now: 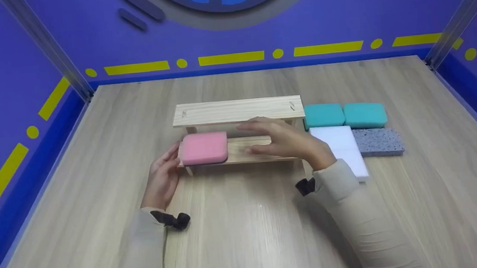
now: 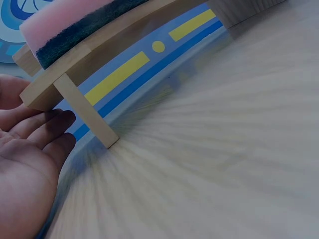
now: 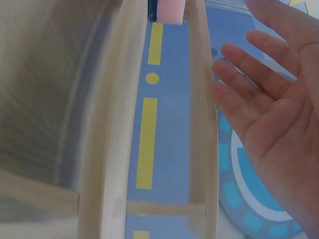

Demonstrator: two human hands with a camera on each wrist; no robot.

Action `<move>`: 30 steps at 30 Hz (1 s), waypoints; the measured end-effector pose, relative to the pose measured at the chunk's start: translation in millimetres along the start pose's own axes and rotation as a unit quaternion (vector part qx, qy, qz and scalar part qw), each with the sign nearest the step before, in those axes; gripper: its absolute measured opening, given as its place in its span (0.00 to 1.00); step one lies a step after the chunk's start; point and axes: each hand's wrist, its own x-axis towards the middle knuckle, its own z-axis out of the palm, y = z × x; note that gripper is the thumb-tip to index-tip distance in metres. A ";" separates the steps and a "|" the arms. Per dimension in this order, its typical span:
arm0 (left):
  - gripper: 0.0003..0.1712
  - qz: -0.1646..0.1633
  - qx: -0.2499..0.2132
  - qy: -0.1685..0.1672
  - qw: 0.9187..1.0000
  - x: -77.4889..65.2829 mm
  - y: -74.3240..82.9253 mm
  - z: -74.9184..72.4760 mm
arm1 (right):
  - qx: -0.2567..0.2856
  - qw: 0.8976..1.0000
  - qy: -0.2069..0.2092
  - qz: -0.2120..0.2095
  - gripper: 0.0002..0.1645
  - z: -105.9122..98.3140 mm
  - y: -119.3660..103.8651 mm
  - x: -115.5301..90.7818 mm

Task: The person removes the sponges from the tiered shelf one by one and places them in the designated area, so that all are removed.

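A two-tier wooden rack (image 1: pixel 238 110) stands on the table. On the left of its lower board (image 1: pixel 243 144) lies a pink sponge (image 1: pixel 204 148), whose dark green scouring layer faces down in the left wrist view. My left hand (image 1: pixel 162 179) holds the left end of the lower board, thumb beside the end and fingertips (image 2: pixel 62 119) bent beneath it. Over the right half of that board hovers my right hand (image 1: pixel 284 140), fingers spread and holding nothing. Its palm (image 3: pixel 289 129) shows in the right wrist view.
Right of the rack, two teal sponges (image 1: pixel 324 115) lie side by side. Nearer are a white foam block (image 1: pixel 338 149) and a speckled grey block (image 1: pixel 378 142), just past my right wrist. Blue walls (image 1: pixel 230 44) enclose the table's back and sides.
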 end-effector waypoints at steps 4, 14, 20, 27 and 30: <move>0.33 0.000 0.003 -0.001 1.000 0.1 0.6 -0.5 | 0.003 1.000 -0.011 -0.012 0.30 5.3 -2.5 9.8; 0.33 0.010 -0.007 -0.012 1.000 1.2 -1.0 -0.7 | 0.019 0.999 -0.015 -0.025 0.32 18.8 -10.5 25.4; 0.33 0.006 -0.002 -0.014 1.000 1.2 -0.3 -0.9 | 0.006 0.999 -0.012 -0.038 0.35 25.8 -13.3 33.9; 0.33 0.001 0.006 -0.019 1.000 0.7 -0.7 -3.1 | -0.004 1.000 -0.025 -0.017 0.39 34.0 -18.4 40.6; 0.33 -0.001 0.009 -0.017 1.000 1.2 -0.6 -3.0 | -0.013 0.999 -0.033 -0.009 0.39 37.2 -21.4 43.5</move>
